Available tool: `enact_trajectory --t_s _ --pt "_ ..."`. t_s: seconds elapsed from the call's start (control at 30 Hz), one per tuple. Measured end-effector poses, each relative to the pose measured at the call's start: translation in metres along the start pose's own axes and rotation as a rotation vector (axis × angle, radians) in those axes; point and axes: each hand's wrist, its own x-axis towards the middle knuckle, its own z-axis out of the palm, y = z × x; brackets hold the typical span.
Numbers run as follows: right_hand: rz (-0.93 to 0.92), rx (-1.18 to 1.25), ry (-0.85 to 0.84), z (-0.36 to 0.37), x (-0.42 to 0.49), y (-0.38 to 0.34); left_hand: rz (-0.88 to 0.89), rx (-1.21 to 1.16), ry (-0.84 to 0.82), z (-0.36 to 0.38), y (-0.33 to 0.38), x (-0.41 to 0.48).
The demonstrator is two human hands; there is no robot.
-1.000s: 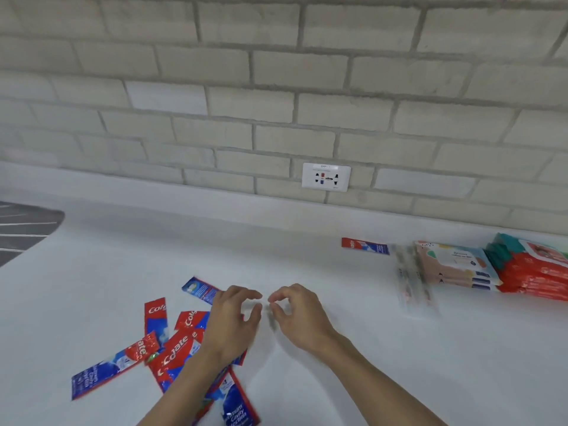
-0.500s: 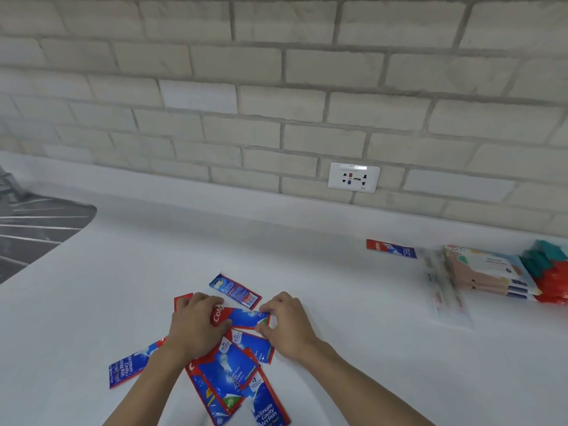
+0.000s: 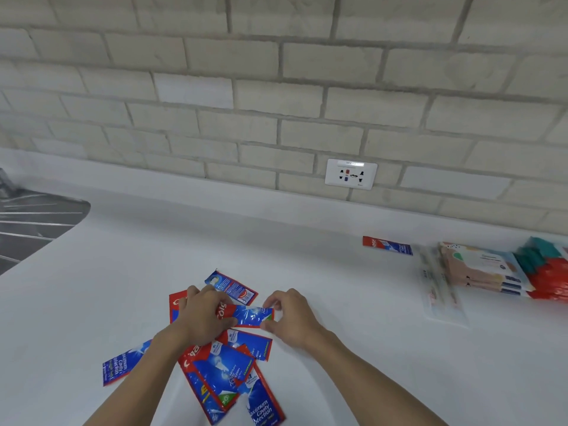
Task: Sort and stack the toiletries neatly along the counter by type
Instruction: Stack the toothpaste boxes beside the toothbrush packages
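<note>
Several red-and-blue toothpaste sachets (image 3: 227, 373) lie in a loose pile on the white counter (image 3: 353, 302) in front of me. One sachet (image 3: 249, 315) lies crosswise on top of the pile. My left hand (image 3: 204, 315) grips its left end, fingers curled over it. My right hand (image 3: 290, 318) pinches its right end between thumb and fingers. Another sachet (image 3: 233, 287) lies just behind my left hand. A single toothpaste sachet (image 3: 387, 245) lies apart, near the wall at the right.
At the right sit clear packets (image 3: 439, 290), a stack of pastel wipe packs (image 3: 482, 272) and a stack of red-and-teal packs (image 3: 547, 272). A wall socket (image 3: 351, 174) is set in the brick wall. A dark sink drainer (image 3: 33, 222) lies at the far left.
Both hands dropped from above the counter onto the pile and took hold of the top sachet at its two ends. The view shifted left, so the stacks sit further right.
</note>
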Motion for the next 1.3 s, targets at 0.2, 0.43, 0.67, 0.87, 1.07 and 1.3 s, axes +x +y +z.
enact_trajectory --t_s 0.2,0.43,0.67,0.87,1.07,1.3 --pt "-0.006 0.096 0.05 -0.009 -0.006 0.017 0.129 -0.134 -0.003 -0.004 0.014 -0.001" --pt "0.052 0.347 0.159 -0.028 -0.012 0.027 0.26 -0.321 0.029 -0.012 0.041 0.005" --pt "0.104 0.445 0.285 -0.067 -0.014 0.044 0.342 -0.388 -0.007 -0.014 0.082 0.028" --pt "0.165 0.46 0.387 -0.107 -0.017 0.07 0.326 -0.513 -0.074 -0.007 0.12 0.055" --pt "0.213 0.44 0.509 -0.142 -0.013 0.096 0.197 -0.81 -0.088 0.01 0.161 0.073" --pt "0.246 0.34 0.628 -0.176 -0.003 0.13 0.113 -0.874 -0.046 0.035 0.212 0.096"
